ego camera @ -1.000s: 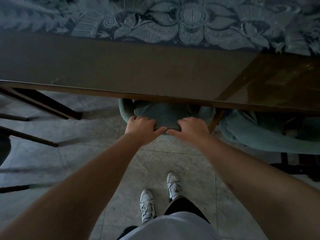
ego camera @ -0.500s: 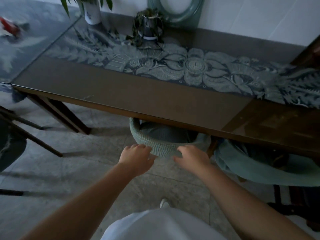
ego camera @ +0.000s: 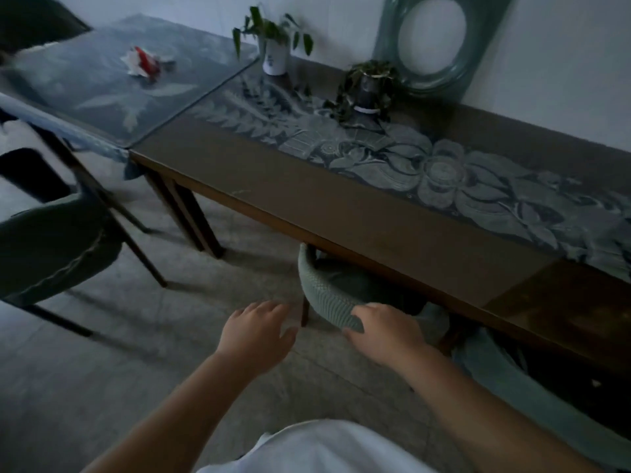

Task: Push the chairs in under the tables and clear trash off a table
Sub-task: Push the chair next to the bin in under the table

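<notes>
1. Head view, your hands: your left hand (ego camera: 256,336) has come off the chair back since half a second ago and now hovers just left of it, its grip spread and holding nothing. Your right hand (ego camera: 382,332) keeps its grip curled over the near rim of the green chair (ego camera: 327,298).
2. Head view, the chair: its seat sits tucked under the long desk (ego camera: 375,213), with only the curved back showing past the near edge. I judge this chair is pushed in, so the right hand can let go.
3. Head view, what remains: your gaze has lifted since a second ago, bringing the far-left desk (ego camera: 102,93) into sight. The red-and-white trash (ego camera: 143,63) lies on it, well apart from both hands. A dark chair (ego camera: 51,244) stands out at the left, not under its desk; it likely needs pushing in.
4. Two potted plants (ego camera: 273,46) stand at the far side by the wall.
</notes>
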